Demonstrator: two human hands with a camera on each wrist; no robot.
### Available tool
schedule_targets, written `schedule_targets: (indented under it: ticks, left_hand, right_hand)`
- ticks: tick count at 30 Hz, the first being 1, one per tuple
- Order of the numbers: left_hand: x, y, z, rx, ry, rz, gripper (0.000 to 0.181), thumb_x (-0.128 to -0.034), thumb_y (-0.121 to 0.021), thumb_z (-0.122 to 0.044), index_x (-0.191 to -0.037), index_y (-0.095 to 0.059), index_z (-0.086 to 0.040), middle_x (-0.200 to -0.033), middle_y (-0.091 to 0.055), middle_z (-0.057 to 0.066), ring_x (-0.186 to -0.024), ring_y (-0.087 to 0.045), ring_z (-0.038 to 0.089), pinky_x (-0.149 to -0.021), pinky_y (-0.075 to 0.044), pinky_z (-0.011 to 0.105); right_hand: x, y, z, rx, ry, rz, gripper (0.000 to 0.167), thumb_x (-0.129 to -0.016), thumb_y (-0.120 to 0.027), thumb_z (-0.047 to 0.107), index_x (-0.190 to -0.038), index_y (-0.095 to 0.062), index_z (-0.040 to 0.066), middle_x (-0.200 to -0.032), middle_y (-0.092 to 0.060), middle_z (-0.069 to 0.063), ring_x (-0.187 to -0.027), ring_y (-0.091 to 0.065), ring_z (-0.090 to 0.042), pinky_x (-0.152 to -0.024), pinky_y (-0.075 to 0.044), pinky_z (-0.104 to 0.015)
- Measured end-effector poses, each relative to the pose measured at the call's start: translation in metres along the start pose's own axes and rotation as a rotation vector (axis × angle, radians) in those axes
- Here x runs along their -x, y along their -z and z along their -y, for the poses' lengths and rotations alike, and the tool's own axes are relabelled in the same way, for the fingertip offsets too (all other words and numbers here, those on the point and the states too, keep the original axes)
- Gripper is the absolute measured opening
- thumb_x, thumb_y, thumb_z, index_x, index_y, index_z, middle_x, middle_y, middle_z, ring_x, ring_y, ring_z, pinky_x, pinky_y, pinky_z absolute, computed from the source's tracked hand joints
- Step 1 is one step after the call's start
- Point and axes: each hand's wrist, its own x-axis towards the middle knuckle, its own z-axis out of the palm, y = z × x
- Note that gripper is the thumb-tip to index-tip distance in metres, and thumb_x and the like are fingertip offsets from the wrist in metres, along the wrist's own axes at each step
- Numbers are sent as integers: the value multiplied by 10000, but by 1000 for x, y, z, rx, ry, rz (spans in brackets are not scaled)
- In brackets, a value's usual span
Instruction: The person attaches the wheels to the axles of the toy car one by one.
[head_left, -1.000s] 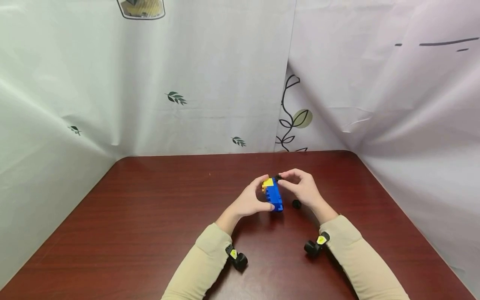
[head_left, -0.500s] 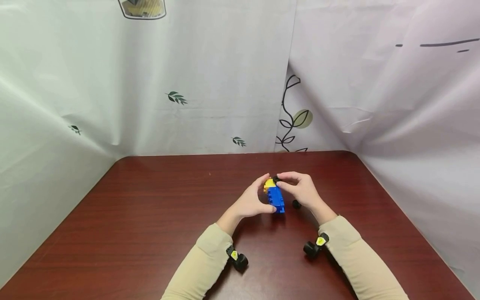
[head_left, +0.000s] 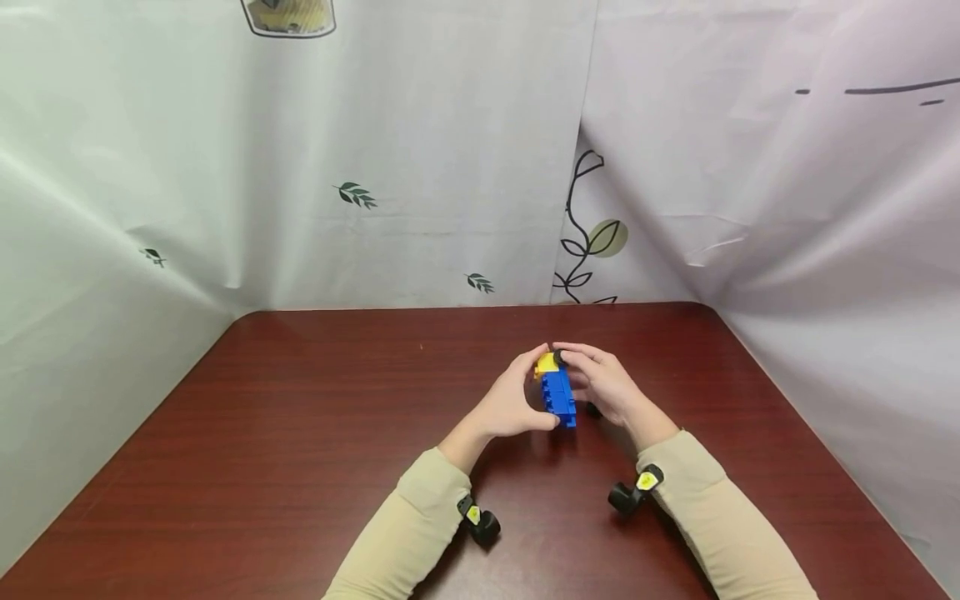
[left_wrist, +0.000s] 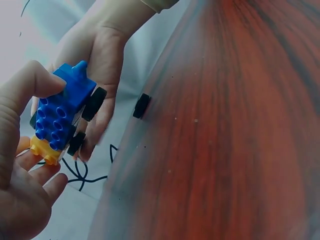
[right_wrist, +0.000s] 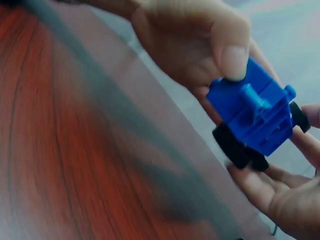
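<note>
Both arms reach in over the counter [head_left: 262, 433], a dark red, wood-grained top with a glossy sheen, and the hands meet right of centre. The left hand [head_left: 506, 406] makes a wide C: thumb planted on the near end of a blue-and-yellow plastic brick vehicle [head_left: 558, 395], the other fingers stretched to its far, yellow end. That's a grasp on the vehicle, which sits aloft between the two hands, tilted.

Over on the right side, the right hand [head_left: 609, 390] arches in with its knuckles up, forefinger over the far end, fingers curled about the wheeled side: it's grasping the vehicle too, though the exact contact at the wheels is partly hidden.

Look at the shapes! Round hollow studs line the blue body, smooth and shiny; the yellow block carries studs as well; a stubby blue peg juts from the near end. Chunky matt-black wheels [left_wrist: 94, 104] sit along the sides. One loose black wheel [left_wrist: 142, 105] stands on the counter just beside the right hand.

Beige fabric sleeves [head_left: 427, 500] wrinkle near the wrists, each bearing a small black camera [head_left: 483, 527]. Behind, a creased white cloth [head_left: 450, 125] hangs, printed with leaf sprigs and a curling vine.
</note>
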Motion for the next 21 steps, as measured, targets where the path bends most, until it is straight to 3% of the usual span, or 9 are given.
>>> schedule_targets:
  ticks: [4, 10, 15, 21]
  left_hand:
    - [0, -1, -1, 12, -9, -5, 1026, -677, -768, -219, -1511, -181, -107, -1554, -242, 45, -1393, -309, 203, -1131, -308, 417]
    - [0, 1, -3, 51, 15, 13, 1005, -703, -764, -227, -1507, -181, -75, -1551, -235, 94, -1400, -316, 248, -1129, -309, 432]
    - [-1, 1, -3, 31, 58, 5, 986, -713, -802, -274, -1506, -235, -126, -1538, -294, 52, -1379, -363, 240, -1114, -331, 440]
    - [0, 1, -3, -23, 46, -25, 982, -679, -834, -283, -1487, -295, -140, -1505, -355, 49, -1329, -427, 221, -1081, -381, 408]
  right_hand:
    - [2, -2, 1, -95, -78, 75, 565, -963, -499, 412, -1447, -379, 146, -1383, -468, -203, -1048, -645, -277, -821, -542, -475]
    - [2, -5, 3, -188, -89, 4, 489, -979, -490, 342, -1388, -424, 83, -1205, -569, -113, -958, -663, -229, -780, -554, -477]
    - [2, -6, 4, -203, -72, -21, 457, -972, -506, 314, -1347, -445, 61, -1110, -590, -49, -921, -659, -200, -748, -570, -442]
    - [2, -7, 5, -202, -54, -27, 375, -965, -527, 283, -1262, -491, 57, -1027, -612, -16, -862, -659, -188, -694, -583, -399]
